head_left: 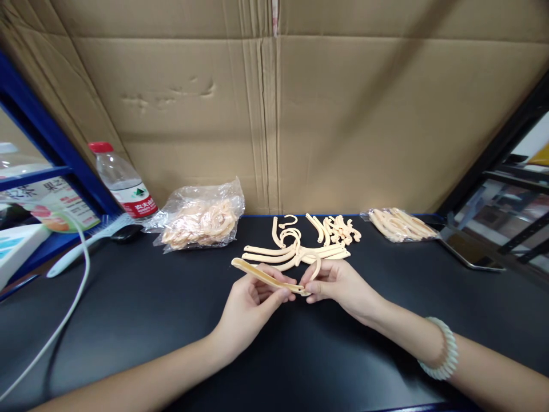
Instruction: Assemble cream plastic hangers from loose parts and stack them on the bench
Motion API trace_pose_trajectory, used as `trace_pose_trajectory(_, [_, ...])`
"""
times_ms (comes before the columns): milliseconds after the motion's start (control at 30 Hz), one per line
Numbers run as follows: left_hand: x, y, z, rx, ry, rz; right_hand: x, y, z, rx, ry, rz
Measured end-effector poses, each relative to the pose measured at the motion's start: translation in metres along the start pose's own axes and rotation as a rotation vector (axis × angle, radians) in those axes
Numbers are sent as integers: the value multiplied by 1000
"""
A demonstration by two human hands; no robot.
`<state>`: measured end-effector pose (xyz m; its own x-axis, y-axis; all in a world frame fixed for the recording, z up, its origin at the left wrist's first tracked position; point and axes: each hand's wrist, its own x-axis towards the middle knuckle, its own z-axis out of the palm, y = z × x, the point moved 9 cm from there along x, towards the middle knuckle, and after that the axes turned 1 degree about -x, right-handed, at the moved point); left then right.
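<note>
My left hand (253, 300) is closed on a long beige plastic arm piece (261, 276), which slants from upper left down to the right. My right hand (337, 286) pinches a curved beige hook (318, 268). The hook's lower end meets the arm piece's right end between my fingertips; whether they are joined I cannot tell. Just behind my hands, several long beige arms (263, 250) and curved hooks (290, 220) lie on the black table (180, 303). Small beige pieces (343, 229) are heaped to their right.
A clear bag of beige parts (201, 217) stands back left, beside a red-capped bottle (128, 186). Another bag (401, 224) and a phone-like flat object (469, 252) lie right. A white cable (81, 280) crosses the left side. Cardboard (343, 114) rises behind.
</note>
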<state>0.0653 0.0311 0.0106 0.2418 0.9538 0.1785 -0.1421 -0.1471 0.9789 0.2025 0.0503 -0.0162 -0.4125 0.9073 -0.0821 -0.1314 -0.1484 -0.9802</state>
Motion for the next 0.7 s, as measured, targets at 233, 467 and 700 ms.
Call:
trace_pose_trajectory(233, [0,7,-4,0,41,44,-2,-22,-11,16,122,-200])
trace_pose_trajectory(467, [1,7,-5,2,41,45,-3,-21,-2,-17,77,-195])
trace_pose_trajectory(700, [-1,9,-2,30,17,72,-2,-12,4,29,4,-132])
